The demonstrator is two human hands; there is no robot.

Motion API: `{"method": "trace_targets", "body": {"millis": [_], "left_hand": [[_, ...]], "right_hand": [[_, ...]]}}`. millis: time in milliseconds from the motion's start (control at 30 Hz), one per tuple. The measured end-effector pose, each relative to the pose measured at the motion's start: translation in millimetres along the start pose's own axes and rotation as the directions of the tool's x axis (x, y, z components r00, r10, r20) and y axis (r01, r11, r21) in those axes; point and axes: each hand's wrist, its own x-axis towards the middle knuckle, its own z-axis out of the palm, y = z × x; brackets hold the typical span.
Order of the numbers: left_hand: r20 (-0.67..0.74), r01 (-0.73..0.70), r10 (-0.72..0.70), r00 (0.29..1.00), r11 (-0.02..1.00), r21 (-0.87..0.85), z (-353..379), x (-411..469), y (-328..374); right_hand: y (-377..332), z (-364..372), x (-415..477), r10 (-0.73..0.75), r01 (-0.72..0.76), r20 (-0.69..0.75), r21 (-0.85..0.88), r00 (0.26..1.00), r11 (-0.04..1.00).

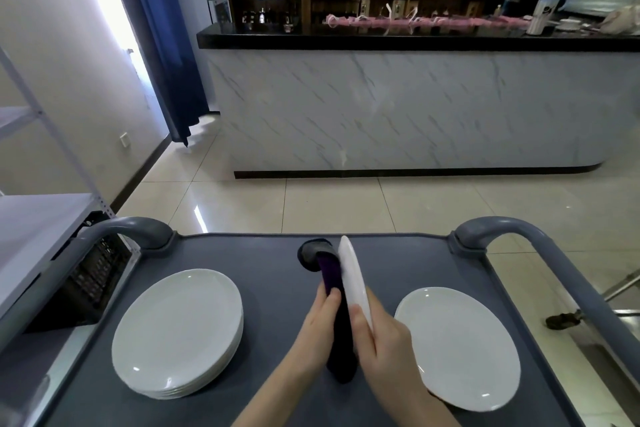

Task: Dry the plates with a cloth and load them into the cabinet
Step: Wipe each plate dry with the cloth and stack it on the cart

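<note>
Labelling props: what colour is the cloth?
The cloth is dark purple, near black lower down, against the plate; head view.

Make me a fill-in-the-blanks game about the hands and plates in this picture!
1. The right hand grips the held plate, whose colour is ____.
2. The left hand presses a dark ____ cloth against it.
3. On the cart, the stack of plates lies on the ____ side.
4. The single plate lies on the ____ side.

Missing words: white, purple, left, right.
</note>
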Motion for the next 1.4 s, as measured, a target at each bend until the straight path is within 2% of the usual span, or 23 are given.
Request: {"method": "trace_targets", "body": {"millis": [167, 233, 300, 367, 400, 500, 567, 633, 733, 867, 1000, 1067, 1133, 1233, 1333, 1400], "left_hand": [[-0.001, 0.043, -0.043, 0.999, 0.985, 0.165, -21.4, 3.3, 6.9], [-0.086, 0.012, 0.013, 0.996, 0.958, 0.287, -30.7, 0.7, 21.3], [-0.223, -0.036, 0.129, 0.966, 0.925, 0.379, -39.9, 1.1, 28.2], [-0.322, -0.089, 0.188, 0.928, 0.950, 0.299, -46.0, 0.7, 32.8], [-0.319, -0.099, 0.166, 0.933, 0.972, 0.215, -46.5, -0.5, 35.2], [-0.173, -0.032, 0.022, 0.985, 0.998, -0.052, -42.2, -6.0, 40.2], [-0.189, -0.038, 0.020, 0.982, 0.995, -0.090, -42.1, -9.6, 38.5], [-0.256, -0.065, 0.031, 0.966, 0.990, -0.123, -46.4, -11.3, 32.3], [-0.326, -0.088, 0.009, 0.945, 0.969, -0.229, -56.9, -15.5, 21.5], [-0.427, -0.141, 0.007, 0.904, 0.949, -0.282, -81.3, -26.1, 10.9], [-0.501, -0.141, -0.030, 0.865, 0.944, -0.299, -116.3, -41.2, 0.6], [-0.527, -0.121, -0.065, 0.847, 0.943, -0.310, -133.9, -50.1, -4.0], [-0.565, -0.135, -0.066, 0.823, 0.942, -0.306, -151.0, -58.9, -9.5], [-0.619, -0.139, -0.057, 0.784, 0.954, -0.265, -175.6, -72.0, -16.2], [-0.658, -0.128, -0.041, 0.752, 0.970, -0.206, -196.2, -80.4, -19.6], [-0.691, -0.089, -0.033, 0.722, 0.986, -0.140, -208.5, -83.6, -19.1]], "right_hand": [[-1.5, -9.1, 1.3, -0.152, 0.157, 0.046, -0.134, 0.987, 0.978], [2.1, -12.8, 4.5, -0.259, 0.267, 0.065, -0.253, 0.964, 0.930], [6.0, -14.1, 6.7, -0.357, 0.363, 0.081, -0.324, 0.930, 0.873], [13.8, -14.4, 8.2, -0.457, 0.470, 0.129, -0.365, 0.880, 0.803], [18.1, -13.3, 8.0, -0.506, 0.522, 0.154, -0.394, 0.849, 0.756], [25.7, -8.6, 9.9, -0.601, 0.647, 0.256, -0.422, 0.757, 0.635], [26.3, -7.4, 11.3, -0.616, 0.693, 0.320, -0.392, 0.719, 0.605], [22.1, -7.5, 12.9, -0.597, 0.704, 0.374, -0.336, 0.709, 0.626], [13.3, -1.9, 19.2, -0.487, 0.650, 0.466, -0.303, 0.739, 0.697], [12.7, 7.3, 30.4, -0.193, 0.435, 0.634, -0.251, 0.749, 0.865], [16.5, 24.6, 46.0, -0.041, 0.247, 0.515, -0.340, 0.856, 0.908], [10.7, 41.7, 53.5, 0.066, 0.103, 0.447, -0.344, 0.892, 0.934], [2.8, 60.0, 59.4, 0.160, -0.072, 0.429, -0.212, 0.889, 0.975], [-9.2, 86.0, 63.1, 0.213, -0.231, 0.447, -0.015, 0.869, 0.973], [-23.4, 112.5, 63.1, 0.236, -0.318, 0.475, 0.098, 0.847, 0.943], [-30.4, 131.5, 63.7, 0.247, -0.342, 0.488, 0.114, 0.837, 0.933]]}}
